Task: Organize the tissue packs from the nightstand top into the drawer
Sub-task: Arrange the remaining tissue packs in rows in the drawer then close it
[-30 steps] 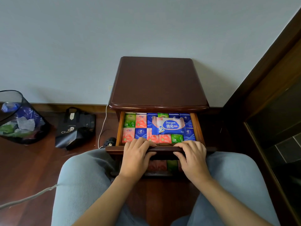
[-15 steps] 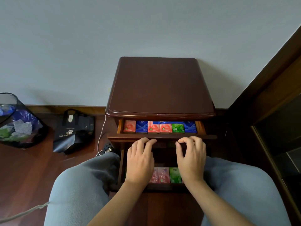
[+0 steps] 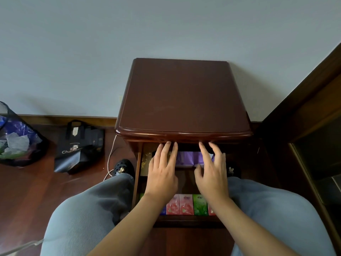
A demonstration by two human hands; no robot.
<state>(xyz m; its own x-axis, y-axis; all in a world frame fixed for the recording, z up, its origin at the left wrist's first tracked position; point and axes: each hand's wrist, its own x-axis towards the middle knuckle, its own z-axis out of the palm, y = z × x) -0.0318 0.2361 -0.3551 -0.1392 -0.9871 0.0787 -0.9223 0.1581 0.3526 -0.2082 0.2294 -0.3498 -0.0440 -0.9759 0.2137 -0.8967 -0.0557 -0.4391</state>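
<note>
The dark wooden nightstand top (image 3: 182, 97) is bare. Just under its front lip, the top drawer front (image 3: 186, 141) sits pushed in, so its tissue packs are hidden. My left hand (image 3: 162, 174) and my right hand (image 3: 212, 174) reach side by side with straight fingers, fingertips touching that drawer front. Below them a lower drawer (image 3: 137, 174) stands open. At its front edge are pink tissue packs (image 3: 180, 204) and a green pack (image 3: 200, 204), and further back a purple pack (image 3: 188, 157) and a gold box (image 3: 145, 163).
A black tote bag (image 3: 79, 146) and a mesh waste bin (image 3: 16, 137) stand on the wooden floor at the left. A white cable (image 3: 110, 154) and a black shoe (image 3: 123, 167) lie beside the nightstand. A dark wooden cabinet (image 3: 304, 117) borders the right. My knees flank the open lower drawer.
The top drawer, open and showing rows of tissue packs a second ago, has slid shut under both hands. My fingers have straightened against its front.
</note>
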